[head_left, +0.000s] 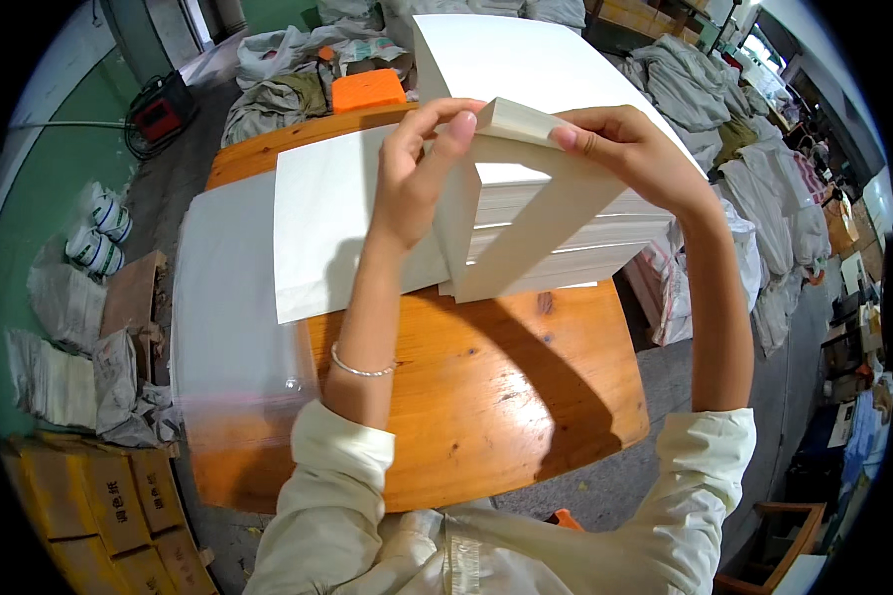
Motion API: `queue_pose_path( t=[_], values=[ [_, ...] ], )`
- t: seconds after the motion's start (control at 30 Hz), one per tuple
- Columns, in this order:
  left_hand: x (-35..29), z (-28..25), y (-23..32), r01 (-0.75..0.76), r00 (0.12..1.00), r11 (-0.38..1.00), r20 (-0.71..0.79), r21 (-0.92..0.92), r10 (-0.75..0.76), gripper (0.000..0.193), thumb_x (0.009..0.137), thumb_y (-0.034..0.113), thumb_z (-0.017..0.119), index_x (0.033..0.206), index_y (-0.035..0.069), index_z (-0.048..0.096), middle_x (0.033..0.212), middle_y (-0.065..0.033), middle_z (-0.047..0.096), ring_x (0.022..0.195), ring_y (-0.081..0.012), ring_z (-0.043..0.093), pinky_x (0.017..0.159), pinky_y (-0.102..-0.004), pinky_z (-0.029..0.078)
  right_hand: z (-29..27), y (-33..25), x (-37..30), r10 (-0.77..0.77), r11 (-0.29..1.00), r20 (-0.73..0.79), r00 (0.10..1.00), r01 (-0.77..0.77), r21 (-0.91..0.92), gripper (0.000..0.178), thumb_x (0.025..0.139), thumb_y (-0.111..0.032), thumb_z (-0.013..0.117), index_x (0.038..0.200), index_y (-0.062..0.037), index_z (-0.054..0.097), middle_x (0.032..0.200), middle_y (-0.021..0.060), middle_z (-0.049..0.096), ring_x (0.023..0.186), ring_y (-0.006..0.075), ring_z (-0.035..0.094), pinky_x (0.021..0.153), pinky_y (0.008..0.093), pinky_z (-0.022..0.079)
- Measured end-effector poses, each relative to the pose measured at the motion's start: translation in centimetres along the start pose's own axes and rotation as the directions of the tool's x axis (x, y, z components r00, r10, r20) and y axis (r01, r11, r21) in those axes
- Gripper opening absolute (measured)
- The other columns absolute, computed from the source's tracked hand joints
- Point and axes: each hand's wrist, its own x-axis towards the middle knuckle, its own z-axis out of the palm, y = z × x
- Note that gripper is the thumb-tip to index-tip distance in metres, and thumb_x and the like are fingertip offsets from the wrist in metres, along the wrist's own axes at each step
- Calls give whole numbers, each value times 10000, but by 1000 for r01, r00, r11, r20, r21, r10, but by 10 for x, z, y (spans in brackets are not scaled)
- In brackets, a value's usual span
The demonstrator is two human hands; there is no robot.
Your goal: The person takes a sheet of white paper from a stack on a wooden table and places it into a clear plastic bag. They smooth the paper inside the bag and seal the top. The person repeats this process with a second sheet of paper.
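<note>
A tall stack of thick white paper (pixel 566 238) stands at the far side of the wooden table (pixel 476 426). At its near top edge I hold a bundle of white paper sheets (pixel 518 123) by its two ends. My left hand (pixel 422 169) pinches the left end between thumb and fingers. On the right end, my right hand (pixel 640 159) has its thumb in front and its fingers behind. Left of the stack lies a flat white paper sheet or thin pile (pixel 318 218), partly hidden by my left forearm.
Clear plastic sleeves (pixel 233 288) lie along the table's left side. An orange block (pixel 367 89) sits beyond the far edge. Yellow-brown boxes (pixel 109 496) are stacked on the floor at lower left. Grey cloth heaps (pixel 695 89) and a white bag (pixel 675 297) stand at the right.
</note>
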Motion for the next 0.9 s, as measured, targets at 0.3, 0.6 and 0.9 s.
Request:
queue_pose_path(
  t=[0.3,0.6,0.9],
  values=[
    [-18,22,-17,-136,984,983,-98,121,148,480,782,321,683,1140,33,542,1152,-113,551,1180,-249,435,989,-369,323,0,3,0,22,989,32,999,-26,143,435,881,-386,583,1118,-26,640,806,69,662,730,115,603,683,251,469],
    [-15,22,-17,-168,980,975,-79,148,181,371,796,259,694,1079,58,560,1162,-97,561,1264,-298,391,1037,-394,301,-4,8,4,-36,977,125,992,9,211,411,813,-221,677,1174,-38,601,1253,135,550,1114,189,557,974,305,421],
    [-14,25,-15,-189,976,966,-76,176,204,369,805,268,683,1084,58,566,1197,-118,553,1264,-304,394,1042,-404,304,-1,13,3,-79,974,82,994,59,220,408,825,-238,677,1159,-16,605,1130,124,625,1001,170,611,898,274,465]
  ],
)
